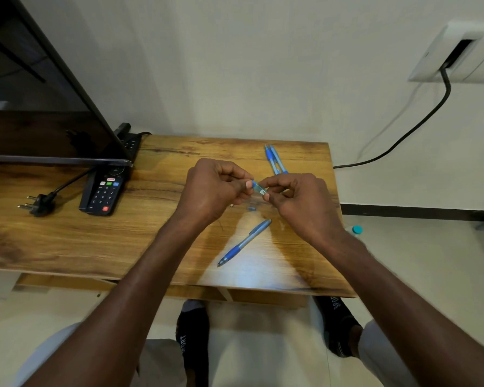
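Both hands are working mid-frame above the table (179, 219); left hand (213, 188) and right hand (296, 202) are each pinching an end of the pen barrel (258, 188), probably for twisting leverage; loose pen bit (251, 208) is lying just below, whole pen (245, 243) waiting nearby.

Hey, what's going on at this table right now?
A person holds a short blue and clear pen piece over the wooden table, the left hand pinching one end and the right hand the other. A small blue part lies on the table just below. One whole blue pen lies nearer the person, and two more pens lie at the far edge.
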Action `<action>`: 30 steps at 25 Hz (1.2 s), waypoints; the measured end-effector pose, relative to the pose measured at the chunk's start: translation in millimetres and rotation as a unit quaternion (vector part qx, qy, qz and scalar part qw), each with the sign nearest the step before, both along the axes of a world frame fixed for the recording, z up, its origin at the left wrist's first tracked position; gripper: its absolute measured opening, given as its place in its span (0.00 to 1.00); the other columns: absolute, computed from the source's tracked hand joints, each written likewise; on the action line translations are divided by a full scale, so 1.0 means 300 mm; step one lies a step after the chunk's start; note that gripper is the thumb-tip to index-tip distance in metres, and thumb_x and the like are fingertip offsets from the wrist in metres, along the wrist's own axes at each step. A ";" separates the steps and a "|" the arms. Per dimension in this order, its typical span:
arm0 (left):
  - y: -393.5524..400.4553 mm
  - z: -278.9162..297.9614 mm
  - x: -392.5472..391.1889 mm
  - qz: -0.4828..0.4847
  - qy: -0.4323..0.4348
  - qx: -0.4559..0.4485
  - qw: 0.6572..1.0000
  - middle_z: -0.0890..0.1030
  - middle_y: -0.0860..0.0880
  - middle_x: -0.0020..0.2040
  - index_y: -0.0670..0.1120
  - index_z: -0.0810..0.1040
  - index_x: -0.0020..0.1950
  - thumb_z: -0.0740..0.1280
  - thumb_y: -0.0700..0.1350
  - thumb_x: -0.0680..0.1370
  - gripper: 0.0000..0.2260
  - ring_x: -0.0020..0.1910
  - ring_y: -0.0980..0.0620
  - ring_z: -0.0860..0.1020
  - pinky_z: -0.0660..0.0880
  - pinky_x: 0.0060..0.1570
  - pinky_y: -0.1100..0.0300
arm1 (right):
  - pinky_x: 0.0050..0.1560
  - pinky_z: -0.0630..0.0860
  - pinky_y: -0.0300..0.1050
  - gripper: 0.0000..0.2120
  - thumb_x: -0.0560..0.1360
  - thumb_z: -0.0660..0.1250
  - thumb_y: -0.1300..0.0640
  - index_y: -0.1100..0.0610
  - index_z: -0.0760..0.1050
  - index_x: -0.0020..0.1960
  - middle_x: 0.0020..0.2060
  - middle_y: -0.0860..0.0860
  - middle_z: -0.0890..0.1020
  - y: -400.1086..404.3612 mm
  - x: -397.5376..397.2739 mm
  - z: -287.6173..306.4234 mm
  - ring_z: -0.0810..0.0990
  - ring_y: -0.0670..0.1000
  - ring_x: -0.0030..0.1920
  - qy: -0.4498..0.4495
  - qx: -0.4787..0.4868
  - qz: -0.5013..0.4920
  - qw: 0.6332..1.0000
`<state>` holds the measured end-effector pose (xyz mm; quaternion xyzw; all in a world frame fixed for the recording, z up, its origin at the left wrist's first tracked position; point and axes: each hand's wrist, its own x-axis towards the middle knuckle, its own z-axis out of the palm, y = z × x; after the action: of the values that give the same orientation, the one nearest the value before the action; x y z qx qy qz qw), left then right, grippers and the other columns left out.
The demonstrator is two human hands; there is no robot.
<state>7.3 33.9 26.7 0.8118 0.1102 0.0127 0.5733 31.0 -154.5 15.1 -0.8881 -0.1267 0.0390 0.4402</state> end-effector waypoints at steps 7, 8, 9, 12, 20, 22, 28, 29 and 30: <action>-0.049 -0.017 -0.007 0.003 0.002 -0.005 1.000 0.89 0.45 0.47 0.42 0.87 0.57 0.75 0.36 0.78 0.08 0.48 0.49 0.88 0.85 0.54 0.47 | 0.46 0.82 0.39 0.09 0.74 0.77 0.62 0.50 0.88 0.51 0.38 0.45 0.88 0.002 0.001 -0.003 0.87 0.42 0.42 0.076 0.079 -0.045 0.993; -0.069 -0.017 -0.011 -0.007 -0.003 0.009 1.000 0.89 0.46 0.49 0.43 0.87 0.60 0.75 0.35 0.78 0.11 0.50 0.50 0.87 0.84 0.57 0.49 | 0.47 0.84 0.43 0.09 0.73 0.78 0.63 0.52 0.88 0.50 0.38 0.47 0.89 -0.002 0.003 0.000 0.88 0.44 0.42 0.105 0.107 -0.068 0.986; -0.085 -0.018 -0.013 -0.020 -0.005 0.021 1.000 0.88 0.48 0.51 0.43 0.86 0.62 0.74 0.34 0.78 0.14 0.52 0.51 0.86 0.83 0.59 0.49 | 0.47 0.85 0.46 0.09 0.72 0.79 0.64 0.53 0.88 0.50 0.38 0.48 0.89 -0.008 0.004 0.004 0.89 0.47 0.42 0.130 0.131 -0.087 0.979; -0.104 -0.023 -0.022 -0.060 -0.012 0.061 0.996 0.87 0.50 0.49 0.45 0.85 0.65 0.71 0.32 0.78 0.17 0.50 0.53 0.85 0.83 0.58 0.50 | 0.42 0.85 0.48 0.08 0.73 0.77 0.67 0.58 0.86 0.50 0.40 0.53 0.89 -0.022 -0.003 0.021 0.90 0.52 0.42 0.180 0.164 -0.093 0.965; -0.051 -0.025 -0.030 -0.042 -0.004 0.264 0.963 0.85 0.55 0.44 0.52 0.84 0.63 0.75 0.47 0.79 0.12 0.42 0.59 0.80 0.70 0.37 0.67 | 0.52 0.87 0.55 0.04 0.73 0.80 0.63 0.59 0.86 0.46 0.42 0.55 0.88 -0.120 0.035 0.038 0.88 0.53 0.44 0.234 -0.054 -0.065 0.969; -0.008 -0.020 -0.031 -0.025 0.023 0.308 0.951 0.85 0.53 0.43 0.51 0.86 0.53 0.75 0.46 0.79 0.04 0.41 0.55 0.80 0.71 0.36 0.61 | 0.54 0.86 0.56 0.05 0.73 0.81 0.61 0.59 0.86 0.46 0.42 0.53 0.88 -0.129 0.033 0.017 0.87 0.52 0.46 0.210 -0.111 -0.045 0.970; 0.178 0.030 -0.068 -0.028 0.119 0.408 0.905 0.84 0.47 0.51 0.50 0.85 0.53 0.73 0.42 0.79 0.05 0.49 0.45 0.82 0.81 0.49 0.47 | 0.48 0.86 0.54 0.06 0.74 0.80 0.55 0.53 0.83 0.43 0.38 0.50 0.86 -0.105 0.051 -0.004 0.85 0.50 0.41 0.139 -0.230 0.008 0.963; 0.203 0.040 -0.075 -0.014 0.123 0.413 0.902 0.84 0.47 0.50 0.49 0.85 0.52 0.74 0.43 0.79 0.04 0.48 0.45 0.82 0.81 0.48 0.48 | 0.45 0.85 0.53 0.07 0.74 0.80 0.54 0.52 0.83 0.43 0.38 0.49 0.86 -0.100 0.052 -0.003 0.85 0.50 0.42 0.131 -0.246 0.011 0.960; 0.220 0.048 -0.081 -0.002 0.125 0.414 0.902 0.85 0.47 0.48 0.49 0.85 0.51 0.75 0.44 0.79 0.02 0.47 0.46 0.82 0.81 0.47 0.48 | 0.42 0.83 0.50 0.07 0.74 0.80 0.52 0.52 0.82 0.43 0.40 0.49 0.85 -0.092 0.053 -0.002 0.83 0.50 0.42 0.114 -0.262 0.007 0.958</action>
<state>-17.0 99.8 41.1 0.9712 0.1636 -0.0454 0.1669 46.9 -182.2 14.4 -0.9611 -0.0669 0.1746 0.2031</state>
